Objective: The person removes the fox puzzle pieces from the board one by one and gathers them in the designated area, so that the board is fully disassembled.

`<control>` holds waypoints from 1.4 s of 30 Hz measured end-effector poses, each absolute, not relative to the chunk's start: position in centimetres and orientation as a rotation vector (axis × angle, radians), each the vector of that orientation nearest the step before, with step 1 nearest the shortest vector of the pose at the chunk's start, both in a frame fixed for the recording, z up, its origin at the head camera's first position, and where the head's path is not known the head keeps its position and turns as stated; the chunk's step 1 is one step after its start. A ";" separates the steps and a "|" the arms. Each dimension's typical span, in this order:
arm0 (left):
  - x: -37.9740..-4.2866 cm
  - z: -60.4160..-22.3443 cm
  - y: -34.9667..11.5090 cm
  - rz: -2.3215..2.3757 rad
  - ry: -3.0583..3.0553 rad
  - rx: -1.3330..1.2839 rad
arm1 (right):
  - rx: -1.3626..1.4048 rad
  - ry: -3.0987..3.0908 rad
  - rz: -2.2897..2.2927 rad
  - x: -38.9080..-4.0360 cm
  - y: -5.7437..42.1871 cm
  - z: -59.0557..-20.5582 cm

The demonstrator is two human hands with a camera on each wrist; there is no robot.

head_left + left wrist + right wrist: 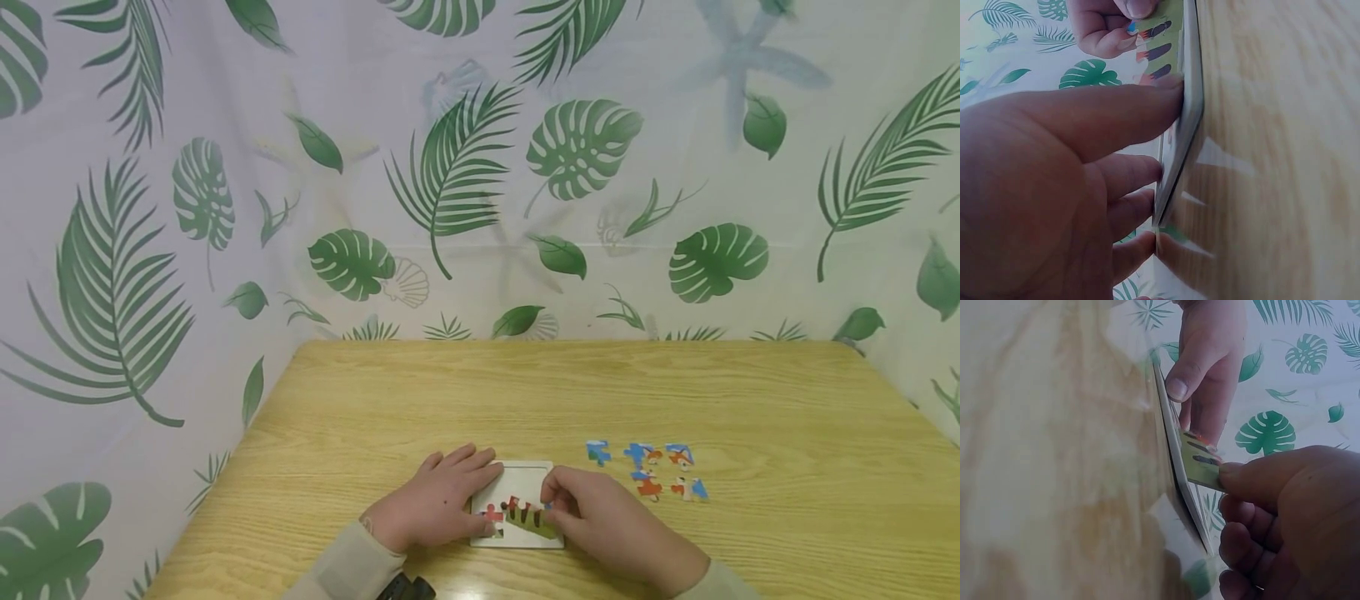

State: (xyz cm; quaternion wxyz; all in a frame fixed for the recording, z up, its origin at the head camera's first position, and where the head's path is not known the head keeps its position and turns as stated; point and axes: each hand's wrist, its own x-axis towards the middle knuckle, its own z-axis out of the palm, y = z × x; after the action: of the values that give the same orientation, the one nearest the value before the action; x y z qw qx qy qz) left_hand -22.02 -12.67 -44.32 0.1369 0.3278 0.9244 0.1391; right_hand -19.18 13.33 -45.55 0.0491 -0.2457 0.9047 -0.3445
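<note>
A shallow white puzzle tray (517,479) lies on the table in front of me. My left hand (435,504) rests along its left side with fingers spread and straight, the thumb pressing by a red puzzle piece (492,514) in the lower left corner. Between the thumb and a finger of my right hand (611,517) is the right end of a joined green strip of jigsaw pieces (534,521) with red and dark shapes. In the right wrist view this strip (1200,469) tilts up out of the tray at the pinched end.
Several loose jigsaw pieces, blue with orange-and-white bits, lie right of the tray, among them a blue-green piece (597,452) and an orange one (647,486). The wooden table (375,400) ends at a leaf-patterned cloth (480,275) behind.
</note>
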 end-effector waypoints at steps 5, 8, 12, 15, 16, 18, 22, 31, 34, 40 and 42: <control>-22.1 -44.5 -12.7 0.391 2.680 0.946 | -0.779 2.751 -1.069 -19.1 13.5 -45.3; -22.2 -44.6 -12.6 0.388 2.675 0.945 | -0.752 2.728 -1.096 -18.9 13.8 -45.0; -22.2 -44.7 -12.6 0.385 2.664 0.945 | -0.687 2.741 -1.105 -18.9 14.6 -44.9; -22.3 -44.8 -12.6 0.371 2.664 0.946 | -0.683 2.784 -1.104 -19.0 15.4 -44.8; -22.3 -44.8 -12.6 0.367 2.663 0.947 | -0.689 2.795 -1.106 -19.1 15.6 -44.8; -22.3 -44.8 -12.6 0.359 2.664 0.950 | -0.688 2.807 -1.102 -19.2 16.1 -44.6; -22.3 -44.9 -12.7 0.368 2.656 0.957 | -0.652 2.796 -1.093 -19.2 17.4 -44.3; -22.3 -44.7 -12.6 0.378 2.663 0.958 | -0.591 2.882 -1.036 -19.4 20.5 -44.3; -22.3 -44.7 -12.7 0.380 2.669 0.961 | -0.598 2.894 -1.005 -19.5 21.2 -44.3; -22.4 -44.9 -12.9 0.385 2.674 0.970 | -0.622 2.878 -0.969 -19.5 22.1 -44.0; -22.4 -44.9 -13.0 0.390 2.672 0.970 | -0.612 2.867 -0.971 -19.4 22.3 -43.9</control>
State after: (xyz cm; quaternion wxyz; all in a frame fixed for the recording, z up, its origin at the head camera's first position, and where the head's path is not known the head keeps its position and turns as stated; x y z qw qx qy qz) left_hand -22.39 -12.98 -44.89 0.1356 0.3351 0.9226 0.1346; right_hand -19.41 22.30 -43.87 0.0267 -0.1981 0.9280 -0.3143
